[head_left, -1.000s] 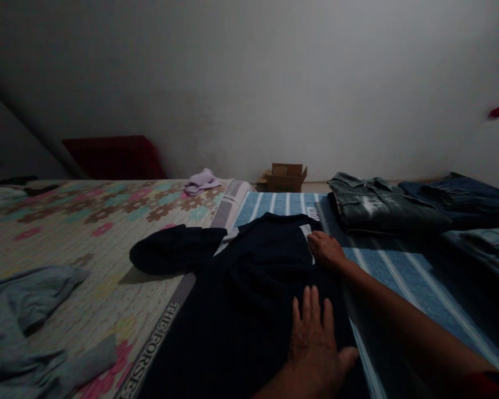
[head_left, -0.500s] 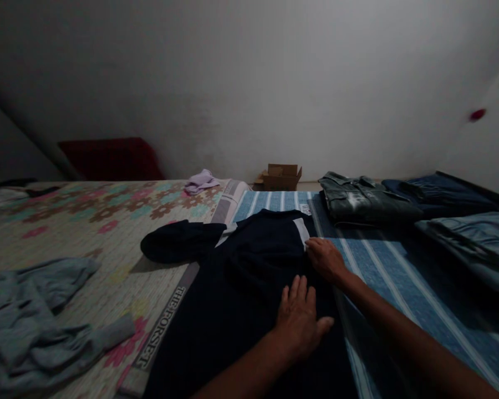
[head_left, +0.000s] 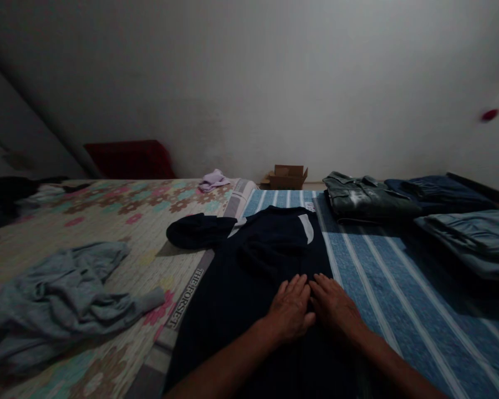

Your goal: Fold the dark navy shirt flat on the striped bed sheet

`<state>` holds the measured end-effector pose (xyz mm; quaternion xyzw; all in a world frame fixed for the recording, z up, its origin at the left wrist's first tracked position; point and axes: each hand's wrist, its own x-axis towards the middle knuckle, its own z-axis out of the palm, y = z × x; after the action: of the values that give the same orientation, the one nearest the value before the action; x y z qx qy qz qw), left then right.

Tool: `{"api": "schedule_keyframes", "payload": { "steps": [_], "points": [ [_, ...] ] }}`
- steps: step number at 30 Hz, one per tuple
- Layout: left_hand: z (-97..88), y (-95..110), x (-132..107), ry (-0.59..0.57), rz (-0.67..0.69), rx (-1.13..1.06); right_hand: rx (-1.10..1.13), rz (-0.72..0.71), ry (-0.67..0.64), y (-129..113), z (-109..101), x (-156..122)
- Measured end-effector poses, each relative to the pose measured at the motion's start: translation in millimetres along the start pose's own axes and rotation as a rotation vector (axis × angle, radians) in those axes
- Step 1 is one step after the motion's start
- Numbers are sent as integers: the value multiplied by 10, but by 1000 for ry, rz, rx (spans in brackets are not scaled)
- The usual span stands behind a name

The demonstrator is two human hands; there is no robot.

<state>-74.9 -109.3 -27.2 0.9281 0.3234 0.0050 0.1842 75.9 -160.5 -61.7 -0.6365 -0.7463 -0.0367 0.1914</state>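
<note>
Both palms press flat and side by side, left hand (head_left: 290, 308) touching right hand (head_left: 335, 306), on a dark navy shirt (head_left: 249, 277), folded jeans (head_left: 370, 204) lying at two o'clock.

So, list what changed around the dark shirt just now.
The right hand drew back from the white shoulder trim of the dark navy shirt and now lies flat beside the left hand. Nothing was gripped. The left hand stayed flat on the shirt; the crumpled grey garment and folded jeans lay unmoved.
</note>
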Motion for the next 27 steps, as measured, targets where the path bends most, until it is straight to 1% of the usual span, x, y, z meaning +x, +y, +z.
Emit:
{"api": "schedule_keyframes", "payload": {
  "steps": [4, 6, 8, 10, 12, 16, 18, 20, 23, 25, 27],
  "points": [
    [-183, 52, -118, -44, 15, 4, 17, 13, 55, -203, -46, -205],
    [-264, 60, -196, -43, -6, 2, 17, -11, 69, -295, 5, -353],
    [-300, 55, -273, -19, -33, -4, 0, -60, 71, -343, 84, -485],
    [-287, 46, -340, 3, -43, -13, -21, -105, 59, -349, 153, -570],
    [-244, 42, -393, 14, -38, -26, -37, -120, 51, -336, 193, -610],
    [-170, 52, -448, 8, -16, -32, -51, -137, 104, -334, 276, -675],
    [-163, 56, -461, -12, -15, -24, -44, -184, 150, -342, 386, -735],
    [-168, 57, -472, -30, -13, -18, -34, -231, 183, -340, 542, -796],
    [-177, 51, -488, -46, -5, -18, -23, -234, 190, -321, 757, -846],
    [-176, 41, -498, -49, -2, -15, -31, -229, 187, -310, 826, -851],
    [-171, 21, -503, -46, -6, -14, -50, -245, 203, -308, 830, -843]
  ]
}}
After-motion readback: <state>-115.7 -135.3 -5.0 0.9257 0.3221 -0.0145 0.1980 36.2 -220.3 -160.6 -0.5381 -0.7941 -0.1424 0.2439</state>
